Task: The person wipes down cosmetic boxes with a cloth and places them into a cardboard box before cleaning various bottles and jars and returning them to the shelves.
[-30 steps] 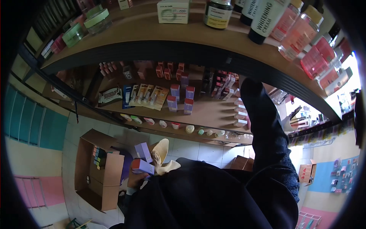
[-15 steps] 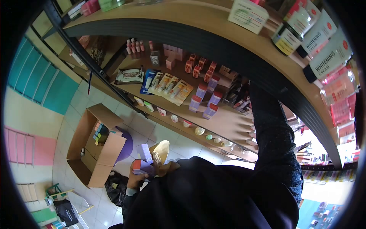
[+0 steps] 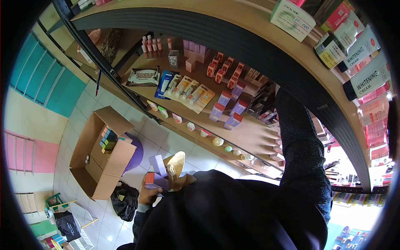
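My left hand [image 3: 146,194] is closed around small purple cartons [image 3: 156,181]; one has an orange end, and a paler one stands up behind it. Right beside them is a beige, pointed thing [image 3: 176,163] with a folded brown part, whose kind I cannot make out. My right arm [image 3: 298,129], in a dark sleeve, reaches to the middle shelf [image 3: 254,135]. Only a pale sliver of my right hand [image 3: 278,88] shows by the upper shelf's edge; its fingers are hidden. Nearby on the middle shelf stand purple cartons [image 3: 225,98] with reddish tops.
The upper shelf [image 3: 200,23] has a thick black edge and bears whitening cream tubes [image 3: 370,79]. Small orange boxes [image 3: 219,75] and carded lip balms [image 3: 189,92] sit lower. On the tiled floor are an open cardboard box [image 3: 109,171], a purple tub [image 3: 135,155] and a black plastic bag [image 3: 125,204].
The view has shifted slightly, so the shelves and floor things sit a little differently. My left hand keeps the purple cartons, and my right arm still reaches to the shelf.
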### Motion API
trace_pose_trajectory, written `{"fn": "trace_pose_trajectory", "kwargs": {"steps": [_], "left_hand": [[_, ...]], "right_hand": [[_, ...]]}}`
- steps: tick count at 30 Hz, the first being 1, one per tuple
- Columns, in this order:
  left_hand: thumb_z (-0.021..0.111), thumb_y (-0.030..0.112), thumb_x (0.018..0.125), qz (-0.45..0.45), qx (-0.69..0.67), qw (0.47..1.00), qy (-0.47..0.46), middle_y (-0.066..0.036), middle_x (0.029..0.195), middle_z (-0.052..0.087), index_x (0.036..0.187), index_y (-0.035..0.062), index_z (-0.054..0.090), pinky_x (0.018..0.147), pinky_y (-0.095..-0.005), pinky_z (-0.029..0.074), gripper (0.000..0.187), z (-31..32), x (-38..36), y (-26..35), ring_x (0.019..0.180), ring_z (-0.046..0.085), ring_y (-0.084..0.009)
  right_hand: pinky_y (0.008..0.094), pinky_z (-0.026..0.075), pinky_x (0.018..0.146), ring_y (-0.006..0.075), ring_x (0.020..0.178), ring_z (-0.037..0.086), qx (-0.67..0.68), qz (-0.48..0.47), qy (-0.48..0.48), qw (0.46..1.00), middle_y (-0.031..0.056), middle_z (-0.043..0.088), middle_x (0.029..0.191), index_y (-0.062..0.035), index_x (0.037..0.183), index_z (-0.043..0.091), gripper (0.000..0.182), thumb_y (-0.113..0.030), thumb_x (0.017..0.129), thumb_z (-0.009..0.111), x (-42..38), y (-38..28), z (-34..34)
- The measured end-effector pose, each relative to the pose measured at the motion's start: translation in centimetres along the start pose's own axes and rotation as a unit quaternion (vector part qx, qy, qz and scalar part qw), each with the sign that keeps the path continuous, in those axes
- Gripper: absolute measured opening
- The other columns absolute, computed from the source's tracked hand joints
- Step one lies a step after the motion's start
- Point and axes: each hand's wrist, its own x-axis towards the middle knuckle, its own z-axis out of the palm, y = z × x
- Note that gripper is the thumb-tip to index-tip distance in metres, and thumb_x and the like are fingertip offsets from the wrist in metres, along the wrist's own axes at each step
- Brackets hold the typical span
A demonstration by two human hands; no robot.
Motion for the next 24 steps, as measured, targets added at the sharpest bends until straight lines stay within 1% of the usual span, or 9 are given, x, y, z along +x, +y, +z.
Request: {"fn": "trace_pose_trajectory", "kwargs": {"steps": [5,9,13,17,18,20,22,23,24], "left_hand": [[0.078,0.007,0.052,0.005,-0.001,1.000,0.001,-0.008,0.095,0.058,0.107,0.0050,0.047,0.081,-0.0341,0.049,0.064,-1.5,0.0,-1.0,0.089,0.058,-0.0213],[0.079,0.008,0.051,-0.014,0.002,1.000,0.006,-0.007,0.097,0.055,0.110,0.0066,0.044,0.081,-0.0338,0.048,0.068,-2.2,-0.2,-1.1,0.091,0.057,-0.0209],[0.079,0.008,0.051,-0.024,0.016,1.000,-0.002,-0.005,0.094,0.055,0.107,0.0070,0.045,0.080,-0.0328,0.048,0.066,-2.5,0.2,-0.9,0.091,0.057,-0.0196],[0.078,0.008,0.052,0.000,0.028,0.997,-0.067,-0.005,0.092,0.055,0.104,0.0066,0.045,0.078,-0.0319,0.048,0.062,-1.4,1.6,0.1,0.089,0.057,-0.0186],[0.078,0.007,0.052,-0.007,0.031,0.995,-0.097,-0.005,0.093,0.056,0.103,0.0063,0.045,0.078,-0.0315,0.048,0.061,-1.1,2.0,0.5,0.089,0.057,-0.0185],[0.078,0.006,0.053,-0.016,0.036,0.990,-0.136,-0.005,0.093,0.056,0.102,0.0060,0.045,0.077,-0.0312,0.048,0.059,-0.1,2.9,1.2,0.089,0.058,-0.0183],[0.076,0.004,0.054,-0.046,0.033,0.981,-0.185,-0.006,0.095,0.057,0.104,0.0060,0.045,0.078,-0.0315,0.048,0.059,0.9,3.6,2.0,0.089,0.058,-0.0186],[0.075,0.001,0.055,-0.049,0.037,0.978,-0.198,-0.007,0.097,0.057,0.105,0.0065,0.046,0.080,-0.0322,0.048,0.059,0.3,4.2,1.7,0.090,0.059,-0.0191],[0.075,0.001,0.055,-0.053,0.045,0.975,-0.211,-0.007,0.097,0.057,0.105,0.0065,0.046,0.080,-0.0322,0.048,0.059,0.0,4.6,1.9,0.090,0.059,-0.0191]], "right_hand": [[0.0443,0.044,0.074,0.0368,0.088,0.056,-0.005,-0.006,0.004,1.000,0.0174,0.058,0.094,-0.0046,0.093,0.059,0.017,-0.007,0.076,0.059,-0.4,0.5,-0.7],[0.0447,0.044,0.075,0.0373,0.089,0.056,-0.005,-0.015,0.013,1.000,0.0177,0.058,0.096,-0.0042,0.094,0.059,0.018,-0.007,0.076,0.059,-2.9,1.3,-2.0],[0.0452,0.043,0.076,0.0378,0.091,0.055,0.009,-0.029,0.023,0.999,0.0179,0.058,0.098,-0.0039,0.095,0.059,0.019,-0.006,0.076,0.059,-8.5,2.3,-2.8],[0.0456,0.043,0.077,0.0383,0.093,0.055,0.082,-0.043,0.046,0.995,0.0182,0.058,0.100,-0.0035,0.096,0.058,0.020,-0.006,0.076,0.059,-16.7,1.9,-3.1],[0.0457,0.043,0.077,0.0384,0.093,0.055,0.124,-0.056,0.066,0.988,0.0182,0.058,0.100,-0.0034,0.096,0.058,0.021,-0.006,0.076,0.059,-19.4,1.2,-2.9],[0.0459,0.043,0.078,0.0387,0.094,0.055,0.206,-0.120,0.203,0.950,0.0183,0.058,0.101,-0.0032,0.097,0.058,0.021,-0.006,0.076,0.059,-24.5,-0.4,-2.7],[0.0374,0.048,0.067,0.0297,0.075,0.061,0.207,-0.185,0.374,0.885,0.0152,0.062,0.079,-0.0022,0.087,0.061,0.012,-0.009,0.079,0.058,-29.8,-3.3,-3.9],[0.0349,0.049,0.063,0.0272,0.071,0.062,0.296,-0.122,0.289,0.902,0.0141,0.062,0.076,-0.0022,0.088,0.061,0.011,-0.007,0.078,0.058,-32.0,-3.6,-2.5],[0.0324,0.049,0.059,0.0247,0.067,0.063,0.382,-0.057,0.201,0.900,0.0131,0.062,0.073,-0.0021,0.088,0.062,0.011,-0.005,0.078,0.057,-33.9,-3.9,-0.5]]}}
